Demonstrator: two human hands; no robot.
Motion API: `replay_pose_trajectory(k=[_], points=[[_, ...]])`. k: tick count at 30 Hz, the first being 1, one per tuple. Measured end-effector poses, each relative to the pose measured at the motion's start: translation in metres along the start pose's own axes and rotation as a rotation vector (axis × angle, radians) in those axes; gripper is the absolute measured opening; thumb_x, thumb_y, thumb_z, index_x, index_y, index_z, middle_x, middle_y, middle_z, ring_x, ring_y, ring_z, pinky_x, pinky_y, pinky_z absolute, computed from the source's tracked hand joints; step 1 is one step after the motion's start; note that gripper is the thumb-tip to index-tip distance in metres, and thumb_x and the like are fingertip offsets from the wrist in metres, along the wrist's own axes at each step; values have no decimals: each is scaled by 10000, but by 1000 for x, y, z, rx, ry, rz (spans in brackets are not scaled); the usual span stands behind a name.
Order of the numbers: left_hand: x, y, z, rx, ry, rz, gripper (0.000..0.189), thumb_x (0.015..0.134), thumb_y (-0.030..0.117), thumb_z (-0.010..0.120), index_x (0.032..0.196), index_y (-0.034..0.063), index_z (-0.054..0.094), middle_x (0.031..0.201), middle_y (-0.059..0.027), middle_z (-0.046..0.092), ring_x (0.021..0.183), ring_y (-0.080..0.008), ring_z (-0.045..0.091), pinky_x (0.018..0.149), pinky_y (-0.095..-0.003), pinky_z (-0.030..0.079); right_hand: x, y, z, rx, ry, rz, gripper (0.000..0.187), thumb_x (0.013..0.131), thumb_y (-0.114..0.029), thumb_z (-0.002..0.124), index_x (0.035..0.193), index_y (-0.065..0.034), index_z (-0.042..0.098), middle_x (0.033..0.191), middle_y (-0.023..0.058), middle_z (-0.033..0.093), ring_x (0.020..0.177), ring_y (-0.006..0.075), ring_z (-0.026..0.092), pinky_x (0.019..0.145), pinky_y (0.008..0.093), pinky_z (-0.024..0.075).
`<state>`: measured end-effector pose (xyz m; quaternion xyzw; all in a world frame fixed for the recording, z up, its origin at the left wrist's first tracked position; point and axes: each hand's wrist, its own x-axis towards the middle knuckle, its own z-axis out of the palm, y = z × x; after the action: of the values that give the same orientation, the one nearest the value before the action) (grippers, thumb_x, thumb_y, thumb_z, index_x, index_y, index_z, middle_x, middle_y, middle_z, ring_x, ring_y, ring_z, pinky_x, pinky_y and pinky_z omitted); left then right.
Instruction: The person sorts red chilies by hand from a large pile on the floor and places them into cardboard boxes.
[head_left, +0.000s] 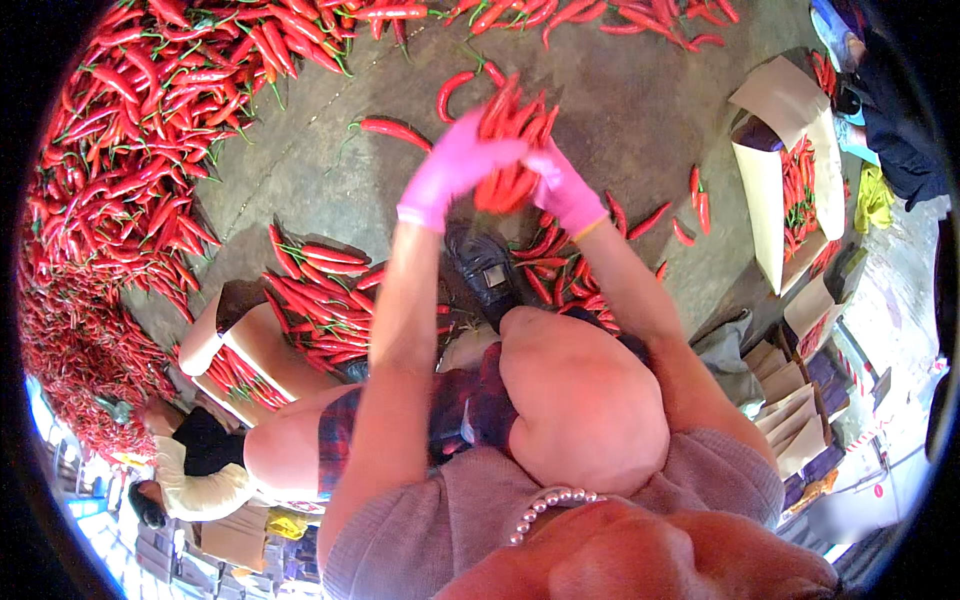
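Note:
A bunch of red chili peppers (517, 135) is held up off the concrete floor between my two pink-gloved hands. My left hand (465, 165) wraps the bunch from the left, its thumb across the front. On the other side my right hand (562, 184) presses against the peppers, partly hidden behind them and blurred. Single chilies lie on the floor just beyond, one curved chili (452, 94) and a longer chili (394, 131). Below my left forearm rests a laid-out pile of chilies (322, 300). Beneath my right forearm is a looser pile (551, 266), partly covered by the arm.
A large heap of chilies (142, 150) spreads along the left and far side. An open carton of chilies (232, 360) stands at left, another carton (750, 180) at right. Folded cartons (787, 427) are stacked lower right. A co-worker (202, 480) bends at lower left; another person's dark clothing (900, 120) shows upper right.

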<state>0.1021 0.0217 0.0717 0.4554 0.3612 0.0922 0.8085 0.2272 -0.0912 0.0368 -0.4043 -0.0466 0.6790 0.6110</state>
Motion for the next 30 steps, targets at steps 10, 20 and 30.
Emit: replay_pose_trajectory(k=[10, 20, 30], points=[[75, -15, -24, 154, -295, -24, 511, 774, 348, 746, 1164, 28, 659, 1122, -87, 693, 1027, -176, 627, 952, -329, 470, 47, 16, -38, 183, 113, -114, 336, 843, -114, 623, 1171, -55, 580, 1046, 57, 641, 984, 207, 630, 916, 382, 514], [-197, 30, -88, -500, 363, 450, 513, 826, -35, 633, 1320, 13, 501, 1153, -141, 664, 1034, -199, 655, 900, -327, 522, 10, 21, 222, -775, -429, -120, 667, 866, 13, 609, 1468, -6, 323, 1382, 114, 488, 1230, 217, 520, 1031, 378, 430], [-584, -45, -240, -470, 772, 97, 327, 956, 341, 607, 1140, 71, 629, 990, -33, 698, 847, -132, 678, 747, -286, 569, -89, 324, 455, -531, -782, 500, 309, 894, -182, 684, 1168, -70, 594, 1071, 57, 658, 952, 190, 611, 893, 360, 510]])
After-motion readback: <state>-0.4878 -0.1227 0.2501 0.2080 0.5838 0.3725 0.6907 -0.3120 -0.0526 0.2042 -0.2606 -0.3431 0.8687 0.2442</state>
